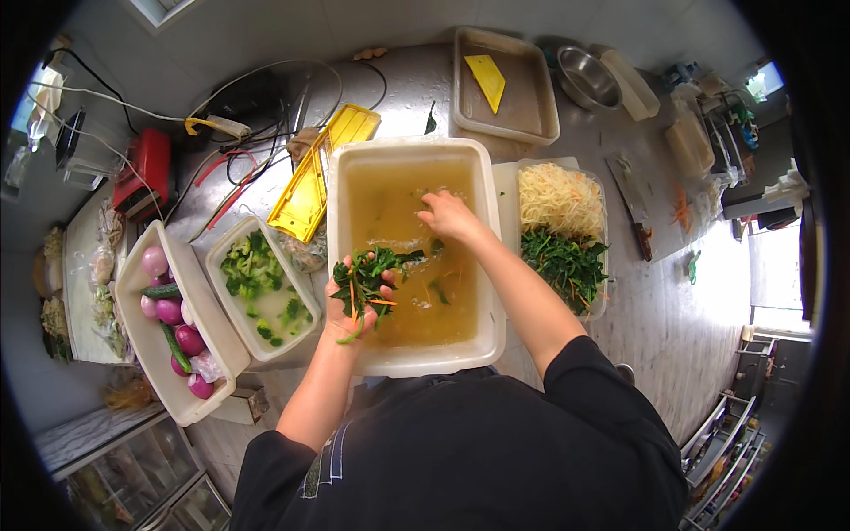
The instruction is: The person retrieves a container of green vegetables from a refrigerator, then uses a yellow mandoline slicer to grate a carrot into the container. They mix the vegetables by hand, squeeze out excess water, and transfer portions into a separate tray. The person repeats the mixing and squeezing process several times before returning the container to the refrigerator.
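Observation:
A large white plastic tub [418, 362] of cloudy yellowish water stands before me, with bits of leaf and carrot in it. Over its left side my left hand [352, 305] holds a bunch of wet leafy greens [372, 272] mixed with carrot strips. My right hand [448, 214] is at the water's surface in the upper right of the tub, fingers bent and somewhat apart; nothing shows in it, though the fingertips are partly hidden. Just right of the tub, a clear container [601, 199] holds pale shredded vegetable [554, 199] and, nearer me, more greens with carrot [564, 265].
Left stand a tub of broccoli in water [255, 265], a bin [229, 372] with purple onions and cucumbers, and a yellow plastic slicer frame [299, 206]. Behind are a shallow tray [508, 129] and a steel bowl [588, 76]. A knife [641, 232] lies right on a cutting board.

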Demonstrator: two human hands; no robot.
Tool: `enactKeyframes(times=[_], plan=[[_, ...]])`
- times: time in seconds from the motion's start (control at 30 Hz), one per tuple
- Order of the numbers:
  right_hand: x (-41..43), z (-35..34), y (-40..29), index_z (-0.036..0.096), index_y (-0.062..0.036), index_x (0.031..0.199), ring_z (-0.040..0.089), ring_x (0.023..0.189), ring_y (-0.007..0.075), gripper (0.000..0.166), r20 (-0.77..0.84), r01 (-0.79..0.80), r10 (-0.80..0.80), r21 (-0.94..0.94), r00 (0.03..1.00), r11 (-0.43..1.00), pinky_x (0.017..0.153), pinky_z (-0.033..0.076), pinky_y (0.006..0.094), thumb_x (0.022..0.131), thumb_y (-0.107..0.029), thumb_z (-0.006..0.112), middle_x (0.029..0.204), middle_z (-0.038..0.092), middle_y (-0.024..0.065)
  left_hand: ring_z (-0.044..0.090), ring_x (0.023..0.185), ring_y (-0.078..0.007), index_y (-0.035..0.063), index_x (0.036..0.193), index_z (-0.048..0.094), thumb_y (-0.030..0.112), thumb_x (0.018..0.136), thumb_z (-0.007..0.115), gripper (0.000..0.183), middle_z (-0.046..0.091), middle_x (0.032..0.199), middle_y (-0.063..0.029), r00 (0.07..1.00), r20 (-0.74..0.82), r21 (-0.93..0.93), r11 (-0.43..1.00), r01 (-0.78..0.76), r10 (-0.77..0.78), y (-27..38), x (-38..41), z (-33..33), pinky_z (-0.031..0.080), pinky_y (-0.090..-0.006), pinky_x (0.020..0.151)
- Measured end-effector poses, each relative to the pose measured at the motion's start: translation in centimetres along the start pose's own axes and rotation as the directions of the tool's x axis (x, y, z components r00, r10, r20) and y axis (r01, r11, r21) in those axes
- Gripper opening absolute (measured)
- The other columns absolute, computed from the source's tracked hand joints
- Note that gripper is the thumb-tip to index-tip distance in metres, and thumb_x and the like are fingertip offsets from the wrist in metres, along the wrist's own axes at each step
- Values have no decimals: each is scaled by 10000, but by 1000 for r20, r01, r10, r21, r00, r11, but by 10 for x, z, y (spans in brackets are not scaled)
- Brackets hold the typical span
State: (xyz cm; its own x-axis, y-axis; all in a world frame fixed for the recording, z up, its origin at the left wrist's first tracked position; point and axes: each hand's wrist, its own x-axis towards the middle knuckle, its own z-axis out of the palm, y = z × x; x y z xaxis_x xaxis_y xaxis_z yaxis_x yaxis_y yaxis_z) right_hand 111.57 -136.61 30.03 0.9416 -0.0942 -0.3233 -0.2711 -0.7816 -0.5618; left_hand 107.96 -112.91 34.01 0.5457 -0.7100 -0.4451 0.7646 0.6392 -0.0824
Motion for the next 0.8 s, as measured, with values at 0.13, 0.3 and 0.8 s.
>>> enactKeyframes(times=[0.13,0.3,0.8], plan=[[5,33,1,484,-24,1228,430,1163,416,557,268,-119,140,-94,953,988,990,344,472,866,-447,454,1259,450,269,495,889,-266,36,1019,554,328,882,501,327,532,995,-120,994,68,-5,996,-88,88,14,-6,6,465,-341,667],[-55,62,-18,541,-1,1141,502,1065,423,506,386,-163,193,-109,902,981,933,403,447,878,-421,437,1143,522,287,479,912,-243,46,1008,592,304,875,513,300,535,1000,-90,989,89,-19,993,-113,115,28,-10,17,474,-338,679],[-170,-37,-124,518,-30,928,552,828,361,177,-22,494,-514,313,857,811,717,453,430,753,-27,538,876,536,169,587,885,-311,47,1010,578,351,880,509,337,598,960,-192,990,-127,120,992,-37,53,-4,-3,-19,503,-420,769]])
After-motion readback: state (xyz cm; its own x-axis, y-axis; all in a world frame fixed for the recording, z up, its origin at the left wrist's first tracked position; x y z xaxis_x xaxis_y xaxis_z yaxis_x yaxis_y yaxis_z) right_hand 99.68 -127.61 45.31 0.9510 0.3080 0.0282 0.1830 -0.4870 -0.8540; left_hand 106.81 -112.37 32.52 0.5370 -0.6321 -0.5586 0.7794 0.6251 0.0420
